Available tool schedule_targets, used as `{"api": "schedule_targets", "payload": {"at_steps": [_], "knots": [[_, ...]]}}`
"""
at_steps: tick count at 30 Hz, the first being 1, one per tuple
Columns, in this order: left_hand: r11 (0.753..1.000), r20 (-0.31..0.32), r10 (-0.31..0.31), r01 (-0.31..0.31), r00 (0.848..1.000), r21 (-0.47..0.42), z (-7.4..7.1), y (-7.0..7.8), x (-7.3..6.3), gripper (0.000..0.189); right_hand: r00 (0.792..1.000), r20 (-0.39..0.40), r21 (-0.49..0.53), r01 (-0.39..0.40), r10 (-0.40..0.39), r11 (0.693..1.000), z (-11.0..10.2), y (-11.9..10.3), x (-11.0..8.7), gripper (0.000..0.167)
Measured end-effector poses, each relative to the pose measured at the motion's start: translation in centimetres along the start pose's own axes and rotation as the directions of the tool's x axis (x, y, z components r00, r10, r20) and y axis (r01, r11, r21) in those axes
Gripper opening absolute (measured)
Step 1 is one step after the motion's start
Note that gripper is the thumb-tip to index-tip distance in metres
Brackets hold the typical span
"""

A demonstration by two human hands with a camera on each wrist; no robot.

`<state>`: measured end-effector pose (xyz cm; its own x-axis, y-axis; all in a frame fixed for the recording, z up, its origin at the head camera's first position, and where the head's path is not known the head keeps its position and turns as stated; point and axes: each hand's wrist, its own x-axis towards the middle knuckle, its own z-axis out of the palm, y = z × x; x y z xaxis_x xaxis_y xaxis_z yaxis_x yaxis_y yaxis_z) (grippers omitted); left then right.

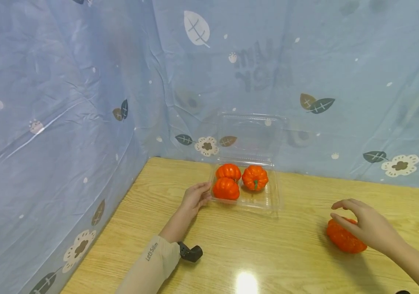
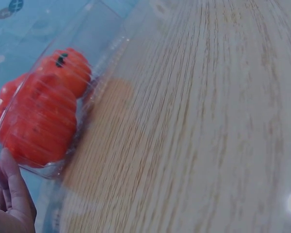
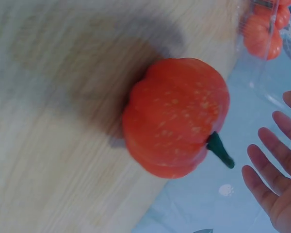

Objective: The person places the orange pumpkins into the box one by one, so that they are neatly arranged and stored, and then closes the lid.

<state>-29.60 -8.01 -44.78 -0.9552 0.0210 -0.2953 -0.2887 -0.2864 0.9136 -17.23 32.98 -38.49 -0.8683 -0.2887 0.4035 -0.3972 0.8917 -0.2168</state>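
A clear plastic clamshell box (image 1: 276, 194) sits at the back of the table, its lid (image 1: 249, 136) raised against the curtain. Three small orange pumpkins lie inside: one at the right (image 1: 255, 178), one at the back left (image 1: 228, 172) and one at the front left (image 1: 226, 189). My left hand (image 1: 194, 197) holds the box's left side, its fingertips at the edge by the front corner. Over at the right, my right hand (image 1: 371, 224) hovers with fingers spread above a fourth pumpkin (image 1: 344, 240). The right wrist view shows this pumpkin's green stem (image 3: 219, 149), apart from the fingers.
A light wood-grain table (image 1: 268, 241) carries everything. Blue patterned curtains (image 1: 84, 98) stand along its left side and back. A black device (image 1: 190, 252) is strapped at my left wrist, below the sleeve.
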Motion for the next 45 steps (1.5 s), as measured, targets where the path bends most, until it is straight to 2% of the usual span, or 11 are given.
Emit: {"api": "schedule_targets", "payload": {"at_steps": [10,17,25,32,38,45], "knots": [[1.000,-0.005,0.002,-0.002,1.000,0.005,0.1,0.0,0.2,0.033,0.999,-0.031,-0.041,-0.020,0.019,0.999,0.2,0.2,-1.8,0.021],[1.000,-0.007,-0.007,0.007,1.000,0.008,0.1,0.1,0.1,0.032,0.999,-0.018,-0.043,-0.030,0.029,0.999,0.7,0.2,-2.8,0.020],[1.000,-0.004,0.005,-0.005,1.000,-0.002,0.1,-0.1,0.1,0.032,0.999,-0.045,-0.060,-0.006,0.003,0.998,1.4,0.7,-3.4,0.020],[1.000,-0.004,0.008,-0.008,1.000,-0.013,0.2,-0.1,0.1,0.030,0.999,-0.008,-0.070,-0.044,0.043,0.997,1.6,0.6,-3.8,0.020],[1.000,-0.003,0.010,-0.010,1.000,-0.020,0.1,-0.1,0.1,0.030,1.000,-0.015,-0.060,-0.026,0.025,0.998,1.6,0.9,-3.6,0.024],[1.000,-0.004,0.005,-0.005,1.000,-0.022,0.1,-0.2,0.2,0.031,0.999,0.027,-0.040,-0.035,0.036,0.999,1.5,1.5,-3.6,0.028]]}}
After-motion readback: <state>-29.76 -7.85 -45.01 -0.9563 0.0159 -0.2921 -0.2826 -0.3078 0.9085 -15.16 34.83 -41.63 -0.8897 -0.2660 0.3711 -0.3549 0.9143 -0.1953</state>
